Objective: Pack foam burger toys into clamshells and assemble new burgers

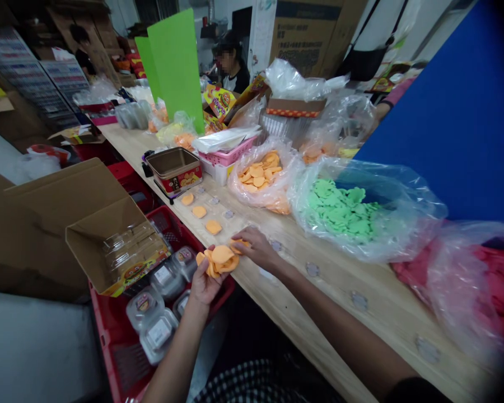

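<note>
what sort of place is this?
Probably a small packing workshop: bagged orange pieces and green pieces line a wooden workbench, with clear plastic containers in a red crate alongside.

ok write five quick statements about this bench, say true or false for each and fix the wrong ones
1. The left hand holds several orange pieces. True.
2. The right hand is inside the bag of green pieces. False: it is beside the left hand, with an orange piece at its fingers.
3. Three loose pieces lie in a row between the tin and the hands. True.
4. The open cardboard box is full of green pieces. False: clear plastic containers show inside it.
5. The bag of green pieces stands between the bag of orange pieces and the bag of pinkish-red pieces. True.
</note>
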A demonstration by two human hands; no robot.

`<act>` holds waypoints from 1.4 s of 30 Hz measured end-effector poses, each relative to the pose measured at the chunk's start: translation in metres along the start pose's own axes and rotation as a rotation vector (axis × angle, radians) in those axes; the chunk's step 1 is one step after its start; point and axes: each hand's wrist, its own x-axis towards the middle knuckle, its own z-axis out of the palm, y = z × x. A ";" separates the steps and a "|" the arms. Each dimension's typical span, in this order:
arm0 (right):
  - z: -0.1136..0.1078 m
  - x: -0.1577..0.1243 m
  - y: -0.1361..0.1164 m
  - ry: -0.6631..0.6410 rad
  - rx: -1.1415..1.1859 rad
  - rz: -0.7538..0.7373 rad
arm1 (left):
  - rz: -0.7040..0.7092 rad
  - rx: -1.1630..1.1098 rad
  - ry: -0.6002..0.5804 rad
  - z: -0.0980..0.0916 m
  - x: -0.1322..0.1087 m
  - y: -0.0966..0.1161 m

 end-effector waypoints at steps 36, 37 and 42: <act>-0.006 -0.101 0.006 0.036 -0.329 0.128 | -0.125 0.016 -0.055 0.029 -0.014 -0.024; -0.010 -0.102 0.003 0.087 -0.268 0.157 | -0.133 0.019 -0.053 0.032 -0.014 -0.026; -0.037 -0.106 -0.019 0.253 -0.025 0.165 | -0.161 0.068 -0.070 0.051 -0.014 -0.044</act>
